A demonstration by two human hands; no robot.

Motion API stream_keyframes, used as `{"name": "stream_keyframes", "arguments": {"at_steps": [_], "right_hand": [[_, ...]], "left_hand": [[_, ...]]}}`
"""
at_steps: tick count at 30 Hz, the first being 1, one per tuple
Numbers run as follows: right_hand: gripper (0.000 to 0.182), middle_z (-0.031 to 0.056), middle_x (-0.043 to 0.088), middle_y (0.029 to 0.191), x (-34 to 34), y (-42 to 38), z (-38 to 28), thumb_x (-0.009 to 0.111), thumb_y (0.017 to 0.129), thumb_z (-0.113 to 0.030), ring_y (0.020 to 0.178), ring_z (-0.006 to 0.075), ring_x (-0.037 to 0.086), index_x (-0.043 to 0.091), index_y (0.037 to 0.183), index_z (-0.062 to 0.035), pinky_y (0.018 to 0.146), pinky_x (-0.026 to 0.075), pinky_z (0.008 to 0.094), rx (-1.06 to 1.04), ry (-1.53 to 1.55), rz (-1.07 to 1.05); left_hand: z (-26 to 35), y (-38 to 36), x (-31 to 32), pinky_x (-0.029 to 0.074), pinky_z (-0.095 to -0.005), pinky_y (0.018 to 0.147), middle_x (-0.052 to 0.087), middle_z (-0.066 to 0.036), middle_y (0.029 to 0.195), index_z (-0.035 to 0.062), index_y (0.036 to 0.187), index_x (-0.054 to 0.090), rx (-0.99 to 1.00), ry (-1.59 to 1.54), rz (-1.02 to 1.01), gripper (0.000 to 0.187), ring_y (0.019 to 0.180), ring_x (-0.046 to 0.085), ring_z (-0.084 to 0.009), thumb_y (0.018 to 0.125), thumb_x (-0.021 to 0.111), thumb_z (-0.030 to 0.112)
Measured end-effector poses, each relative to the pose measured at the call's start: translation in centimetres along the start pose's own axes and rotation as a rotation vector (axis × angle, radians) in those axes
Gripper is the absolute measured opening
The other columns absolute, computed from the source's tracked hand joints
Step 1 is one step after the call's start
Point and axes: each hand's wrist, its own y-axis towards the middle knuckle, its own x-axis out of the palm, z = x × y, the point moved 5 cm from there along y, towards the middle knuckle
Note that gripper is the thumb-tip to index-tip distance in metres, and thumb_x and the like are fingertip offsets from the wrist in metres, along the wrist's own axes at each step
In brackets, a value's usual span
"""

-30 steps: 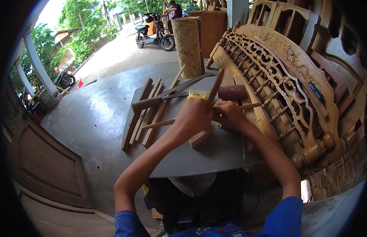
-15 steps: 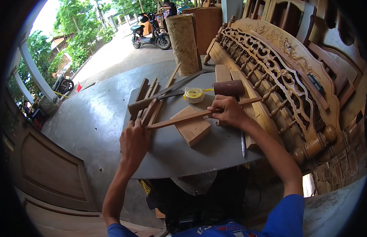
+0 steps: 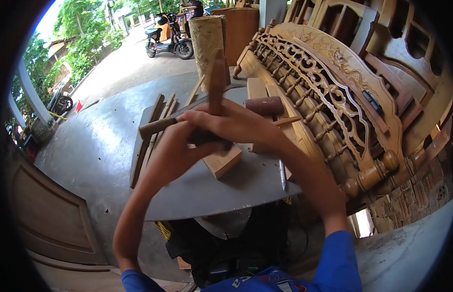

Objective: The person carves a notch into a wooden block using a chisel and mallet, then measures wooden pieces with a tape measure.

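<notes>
Close together over the grey table [image 3: 202, 194], my two hands are smeared by motion. My right hand [image 3: 241, 124] is closed around a brown wooden piece [image 3: 217, 80] that stands up toward the camera. My left hand [image 3: 170, 153] meets it from the left; its fingertips are partly hidden, and a dark shape between the hands is too blurred to name. Below them lies a wooden block [image 3: 224, 163]. One end of a thin wooden strip [image 3: 287, 120] shows beyond my right wrist. To the left is a saw's wooden handle [image 3: 158, 127], its blade partly covered.
A brown cylinder [image 3: 263, 106] and pale boards [image 3: 256, 88] are on the table's right; a pen [image 3: 282, 175] lies nearer me. Thin strips [image 3: 147, 141] lie at left. A carved wooden bench back [image 3: 324, 92] stands at right, a woven roll [image 3: 208, 48] behind, a scooter [image 3: 169, 41] beyond.
My hands have come together, and my right hand has left the thin strip. A brown wooden piece is now raised upright between them. The tape measure is now hidden. The view has shifted slightly.
</notes>
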Motion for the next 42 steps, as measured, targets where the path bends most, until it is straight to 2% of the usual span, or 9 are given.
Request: {"name": "stream_keyframes", "arguments": {"at_steps": [6, 18, 25, 29, 30, 35, 38, 40, 42], "right_hand": [[0.027, 0.0097, 0.062, 0.071, 1.2, 4.2, 2.2, 0.063, 0.076, -0.028, 0.068, 0.0148, 0.060, 0.063, 0.081, -0.0009, 0.065, 0.047, 0.0262, -0.156, -0.036, 0.323], [0.022, 0.0064, 0.063, 0.067, -15.0, -11.0, 9.0, 0.067, 0.070, -0.014, 0.060, 0.0094, 0.059, 0.063, 0.088, -0.0020, 0.056, 0.048, 0.0238, 0.284, -0.575, 0.956], [0.029, 0.0064, 0.063, 0.087, -4.8, -7.7, 6.3, 0.068, 0.072, -0.021, 0.084, 0.0134, 0.059, 0.063, 0.096, -0.0066, 0.076, 0.045, 0.0264, 0.132, -0.381, 0.466], [0.026, 0.0088, 0.064, 0.077, -9.4, -8.4, 6.5, 0.070, 0.068, -0.020, 0.070, 0.0163, 0.061, 0.064, 0.087, -0.0034, 0.067, 0.048, 0.0285, 0.094, -0.311, 0.813], [0.022, 0.0069, 0.064, 0.073, -10.8, -9.2, 6.1, 0.069, 0.070, -0.016, 0.066, 0.0129, 0.060, 0.064, 0.085, -0.0020, 0.064, 0.048, 0.0278, 0.253, -0.916, 0.880], [0.018, 0.0058, 0.065, 0.076, -6.4, -9.7, 5.8, 0.069, 0.069, -0.014, 0.068, 0.0119, 0.061, 0.065, 0.084, -0.0042, 0.063, 0.047, 0.0255, 0.144, -0.203, 0.678], [0.019, 0.0128, 0.064, 0.078, -9.1, -10.8, 3.8, 0.067, 0.072, -0.016, 0.071, 0.0191, 0.063, 0.064, 0.087, -0.0036, 0.065, 0.049, 0.0291, 0.265, -1.081, 1.027], [0.020, 0.0134, 0.064, 0.079, -8.3, -9.7, 6.1, 0.065, 0.074, -0.018, 0.071, 0.0218, 0.063, 0.064, 0.088, -0.0033, 0.065, 0.048, 0.0310, 0.576, -0.864, 0.763], [0.018, 0.0129, 0.064, 0.082, -4.8, -8.3, 6.0, 0.065, 0.075, -0.017, 0.076, 0.0234, 0.063, 0.065, 0.087, -0.0034, 0.065, 0.049, 0.0306, 0.113, -0.533, 0.665]], "left_hand": [[-6.5, -4.8, -4.8, 0.043, -0.0361, 0.084, 0.052, -0.018, 0.107, 0.0002, 0.113, 0.048, -0.111, 0.742, 0.092, 0.048, 0.101, 0.050, -0.0331, 0.074, 0.067, 0.020], [-7.3, -4.0, -4.8, 0.043, -0.0361, 0.063, 0.057, -0.018, 0.074, -0.0045, 0.091, 0.058, 0.070, 0.460, -0.234, 0.016, 0.065, 0.054, -0.0315, 0.081, 0.056, 0.007], [-7.1, -4.3, -4.0, 0.044, -0.0332, 0.061, 0.058, -0.016, 0.072, -0.0014, 0.096, 0.062, 0.012, 0.436, -0.132, 0.024, 0.064, 0.056, -0.0276, 0.075, 0.064, 0.009], [-8.0, -5.0, -5.0, 0.043, -0.0324, 0.058, 0.057, -0.014, 0.069, -0.0001, 0.097, 0.063, -0.053, 0.439, -0.109, 0.027, 0.061, 0.055, -0.0238, 0.072, 0.067, 0.009], [-8.0, -5.3, -5.0, 0.043, -0.0324, 0.057, 0.056, -0.013, 0.068, 0.0002, 0.097, 0.063, -0.026, 0.461, -0.092, 0.027, 0.060, 0.054, -0.0235, 0.072, 0.067, 0.009], [-6.3, -5.4, -4.0, 0.043, -0.0325, 0.055, 0.054, -0.010, 0.068, 0.0025, 0.093, 0.065, 0.054, 0.543, 0.020, 0.025, 0.058, 0.054, -0.0233, 0.070, 0.069, 0.010], [-6.7, -5.9, -4.0, 0.044, -0.0334, 0.055, 0.054, -0.009, 0.069, 0.0043, 0.091, 0.065, 0.097, 0.602, 0.040, 0.023, 0.058, 0.054, -0.0228, 0.069, 0.069, 0.010], [-6.7, -6.0, -3.8, 0.045, -0.0333, 0.055, 0.054, -0.008, 0.070, 0.0055, 0.090, 0.066, 0.106, 0.628, 0.036, 0.021, 0.059, 0.055, -0.0222, 0.070, 0.068, 0.010], [-6.4, -5.8, -3.7, 0.045, -0.0336, 0.055, 0.053, -0.008, 0.069, 0.0063, 0.088, 0.066, 0.120, 0.651, 0.043, 0.019, 0.058, 0.055, -0.0218, 0.070, 0.068, 0.010]]}}
